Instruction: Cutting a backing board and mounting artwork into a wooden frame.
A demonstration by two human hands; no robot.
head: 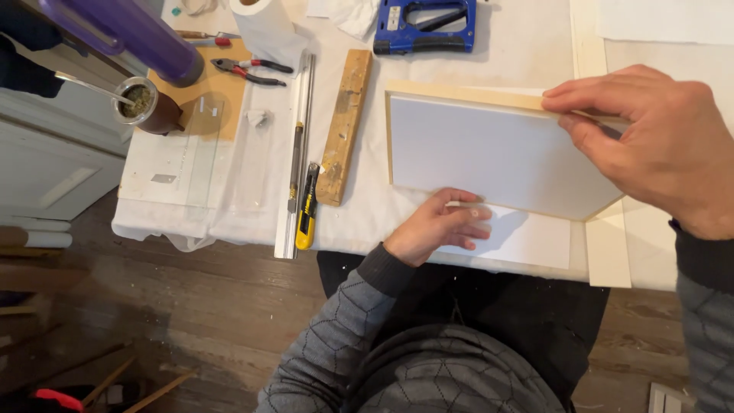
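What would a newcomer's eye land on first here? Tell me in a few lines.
First, the white panel in its pale frame at the middle of the cloth-covered table, with the left hand pressing its near edge and the right hand pinching its far right corner. Next, the blue staple gun at the top, and the yellow utility knife lying beside a metal ruler and a worn wooden block to the left.

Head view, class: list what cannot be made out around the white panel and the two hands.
- White panel: its far right corner, hidden by the right hand.
- Left hand: its palm side, pressed down on the white sheet.
- Blue staple gun: its top, cut by the picture edge.
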